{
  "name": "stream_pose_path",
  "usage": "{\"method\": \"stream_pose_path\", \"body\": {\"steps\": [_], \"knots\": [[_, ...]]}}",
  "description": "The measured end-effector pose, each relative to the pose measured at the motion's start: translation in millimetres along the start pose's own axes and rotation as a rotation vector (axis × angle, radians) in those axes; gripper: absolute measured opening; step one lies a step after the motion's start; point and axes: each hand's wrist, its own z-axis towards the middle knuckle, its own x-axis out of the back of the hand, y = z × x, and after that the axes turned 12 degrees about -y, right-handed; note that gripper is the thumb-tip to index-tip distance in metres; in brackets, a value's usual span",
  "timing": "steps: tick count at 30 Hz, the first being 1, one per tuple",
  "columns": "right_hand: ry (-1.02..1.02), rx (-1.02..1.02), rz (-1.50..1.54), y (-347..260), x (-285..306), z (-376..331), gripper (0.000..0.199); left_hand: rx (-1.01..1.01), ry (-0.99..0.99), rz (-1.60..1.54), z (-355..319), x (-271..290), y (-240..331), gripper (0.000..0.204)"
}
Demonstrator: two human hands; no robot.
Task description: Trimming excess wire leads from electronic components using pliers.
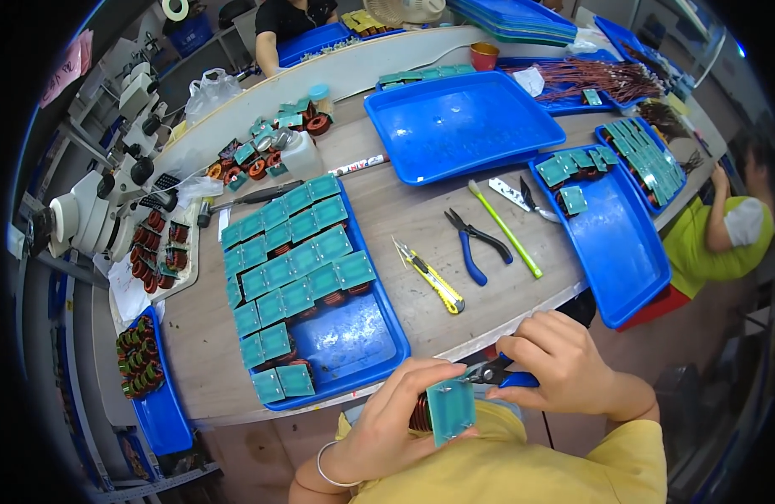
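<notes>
Close to my body, my left hand (397,413) is closed round a coil with a green circuit board (451,412) on its face; dark copper windings show behind the board. My right hand (559,357) grips a pair of cutting pliers (493,372) with blue handles. Their jaws reach the board's top edge, by a short metal pin; whether they touch it I cannot tell. Ahead of my left hand lies a blue tray (354,332) with rows of similar board-topped coils (291,269), its near right part bare.
Mid-table lie a yellow utility knife (433,280), blue-handled pliers (475,245) and a green brush (505,231). An empty blue tray (463,118) stands behind. At right, another blue tray (614,252) overhangs the edge. Microscopes (89,210) stand left. Other people sit across and at right.
</notes>
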Motion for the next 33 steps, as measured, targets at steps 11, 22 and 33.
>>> {"method": "stream_pose_path", "body": {"steps": [11, 22, 33], "knots": [[-0.072, 0.015, 0.002, 11, -13, 3, 0.038, 0.09, -0.034, 0.029, 2, 0, -6, 0.063], [0.026, 0.005, 0.139, 11, -25, 5, 0.043, 0.117, -0.046, -0.049, 4, -4, -18, 0.069], [-0.02, -0.014, 0.119, 6, -18, 6, 0.041, 0.015, -0.046, -0.056, 7, -4, -15, 0.062]]}}
